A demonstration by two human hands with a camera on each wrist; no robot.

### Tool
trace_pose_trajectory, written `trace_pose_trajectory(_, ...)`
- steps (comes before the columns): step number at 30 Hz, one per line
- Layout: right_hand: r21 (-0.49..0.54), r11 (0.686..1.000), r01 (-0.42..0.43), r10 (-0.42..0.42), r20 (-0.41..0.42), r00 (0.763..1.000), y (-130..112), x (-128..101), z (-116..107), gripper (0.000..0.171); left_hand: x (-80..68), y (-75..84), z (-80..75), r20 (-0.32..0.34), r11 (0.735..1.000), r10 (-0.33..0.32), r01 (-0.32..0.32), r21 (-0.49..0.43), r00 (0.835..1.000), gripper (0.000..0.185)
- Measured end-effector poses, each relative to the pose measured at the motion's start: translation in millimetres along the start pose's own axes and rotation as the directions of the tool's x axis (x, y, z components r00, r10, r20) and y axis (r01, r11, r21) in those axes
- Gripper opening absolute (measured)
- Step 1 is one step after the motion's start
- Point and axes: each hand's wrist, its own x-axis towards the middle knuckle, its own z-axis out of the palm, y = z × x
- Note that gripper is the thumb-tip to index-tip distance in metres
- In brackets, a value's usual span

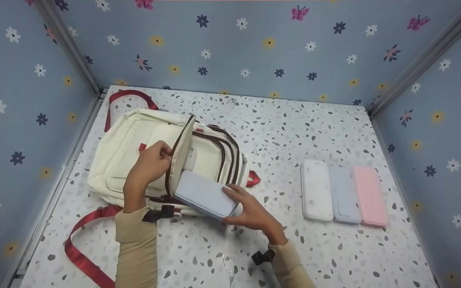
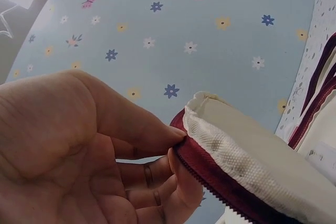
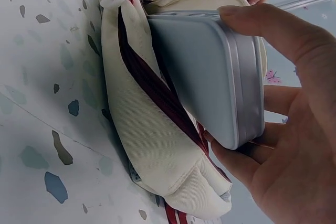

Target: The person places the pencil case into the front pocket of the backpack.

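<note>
A cream backpack [image 1: 128, 132] with dark red zippers lies on the left of the table, its pocket flap [image 2: 257, 150] raised. My left hand [image 1: 150, 162] pinches the zippered edge of that flap between thumb and fingers. In my right hand [image 1: 250, 208] is a pale blue-grey pencil case [image 1: 208, 194], a rounded rectangular box. The thumb lies along one side of the box and the fingers along the other, at its outer end. The far end of the pencil case sits inside the pocket opening, partly hidden behind the flap.
On the right of the speckled table [image 1: 278, 132] a white case [image 1: 317, 190], a blue-grey case [image 1: 345, 194] and a pink case [image 1: 370, 196] lie side by side. A red strap [image 1: 88, 262] trails toward the front left. Flower-patterned panels [image 1: 230, 44] enclose the table's back and sides.
</note>
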Motion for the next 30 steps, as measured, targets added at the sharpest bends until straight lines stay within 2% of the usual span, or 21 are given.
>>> trace_pose_trajectory(9,-0.031,0.999,0.03,-0.03,0.009,1.0,1,19,4,0.087,-0.5,-0.3,0.8,-0.004,1.0,-0.014,0.014,0.002,1.0,0.018)
trace_pose_trajectory(16,-0.098,0.995,-0.003,-0.008,-0.112,0.994,1,30,6,0.08,-0.7,-0.1,1.2,-0.007,1.0,-0.004,0.003,-0.005,1.0,0.018)
trace_pose_trajectory(20,-0.088,0.996,-0.011,-0.001,-0.138,0.99,3,35,7,0.079,-1.4,0.1,1.0,-0.008,1.0,-0.002,0.002,-0.009,1.0,0.017)
trace_pose_trajectory(30,-0.021,1.0,0.008,-0.011,-0.127,0.992,2,48,11,0.082,-2.0,0.9,1.7,0.005,1.0,0.009,-0.009,-0.005,1.0,0.017)
